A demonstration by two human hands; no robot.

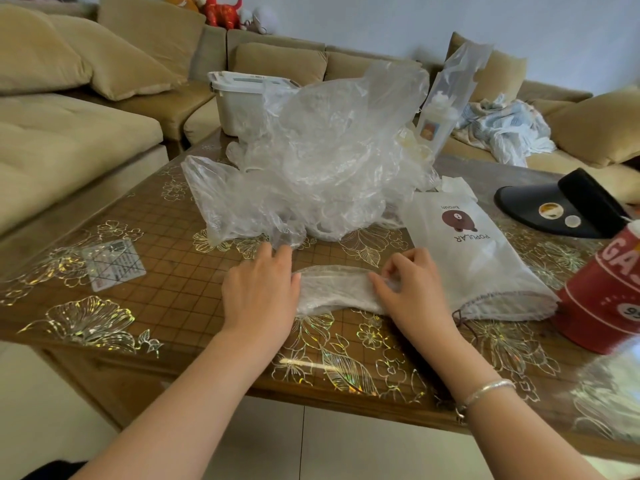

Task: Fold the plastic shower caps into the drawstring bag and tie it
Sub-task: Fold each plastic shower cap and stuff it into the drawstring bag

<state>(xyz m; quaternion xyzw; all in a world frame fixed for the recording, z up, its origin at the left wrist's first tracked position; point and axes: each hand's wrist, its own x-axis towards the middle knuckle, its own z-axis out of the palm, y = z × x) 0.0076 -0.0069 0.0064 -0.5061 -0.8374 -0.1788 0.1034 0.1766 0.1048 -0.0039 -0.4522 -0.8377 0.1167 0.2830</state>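
Shower cap (334, 288), folded into a flat strip, lies between the hands: left hand (259, 291) presses one end with flat fingers, right hand (410, 289) pinches the other. Thin, slippery film that likely springs open; hold the ends. Drawstring bag (474, 258) lies just beyond the right hand.

Red tin (602, 299) at right cut off by frame edge, lettering only partly readable. Left end of folded shower cap (334, 289) hidden under left hand (259, 289); right end covered by right hand (412, 289). White bin (235, 102) at far side partly hidden behind loose plastic pile (311, 161). Plush toys (221, 8) cropped at top edge, blurred.
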